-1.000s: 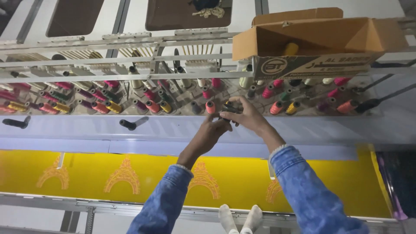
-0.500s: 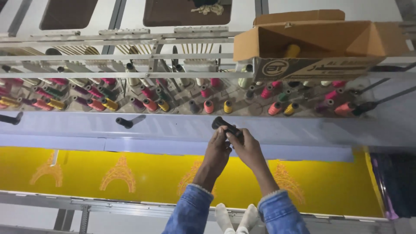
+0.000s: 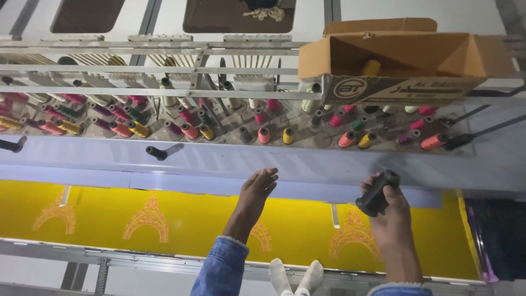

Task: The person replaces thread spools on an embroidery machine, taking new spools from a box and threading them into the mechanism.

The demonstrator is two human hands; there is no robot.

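Big yellow fabric (image 3: 192, 216) stretches across the frame below me, gold tower-shaped motifs stitched along it, and above it runs the pale machine bed (image 3: 219, 159) of the embroidery machine. Up top, the thread rack (image 3: 164, 123) is packed with spools in pink, yellow, orange and green, and a cardboard box (image 3: 405, 57) sits on the rail at the right with a yellow spool inside. My right hand (image 3: 392, 219) has its grip wrapped around a black spool (image 3: 377, 193), fingers pressed around it, holding it tilted just over the fabric's upper edge. My left hand (image 3: 256, 189) is empty, fingers spread loosely, well apart from the black spool, hovering at the bed's edge.
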